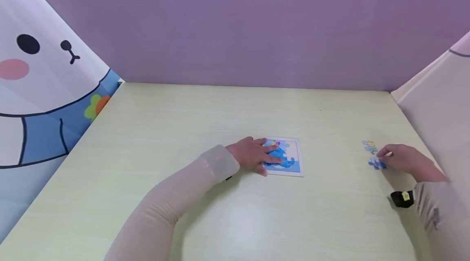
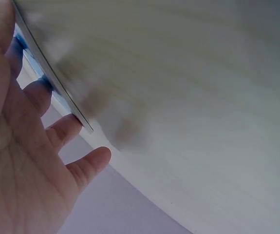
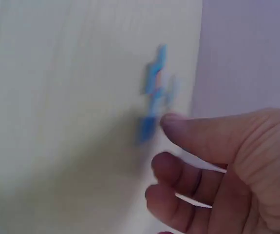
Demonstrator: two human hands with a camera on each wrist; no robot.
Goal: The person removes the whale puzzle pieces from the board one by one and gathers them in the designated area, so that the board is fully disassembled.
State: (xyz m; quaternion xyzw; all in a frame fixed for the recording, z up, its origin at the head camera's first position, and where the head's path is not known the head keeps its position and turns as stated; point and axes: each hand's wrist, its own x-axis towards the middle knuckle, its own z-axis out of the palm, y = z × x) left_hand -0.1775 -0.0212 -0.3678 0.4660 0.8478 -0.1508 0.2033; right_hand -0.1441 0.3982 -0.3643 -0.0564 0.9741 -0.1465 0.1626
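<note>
My left hand (image 1: 252, 155) rests with spread fingers on the left part of a white-framed jigsaw puzzle (image 1: 282, 151) showing a blue animal. In the left wrist view the fingers (image 2: 63, 132) lie along the thin edge of the puzzle board (image 2: 52, 75). Far to the right, my right hand (image 1: 405, 161) hovers with bent fingers right beside a blue puzzle piece (image 1: 377, 163). In the right wrist view the thumb tip (image 3: 175, 127) is close to the blurred blue piece (image 3: 148, 127), thumb and visible fingers apart. Yellow-and-blue pieces (image 1: 369, 146) lie just beyond.
The puzzle and loose pieces lie on a pale wooden table (image 1: 205, 114). A purple wall (image 1: 257, 28) stands along its back edge. Cloth with a cartoon figure (image 1: 44, 89) borders the left side, and a pale panel (image 1: 440, 102) borders the right.
</note>
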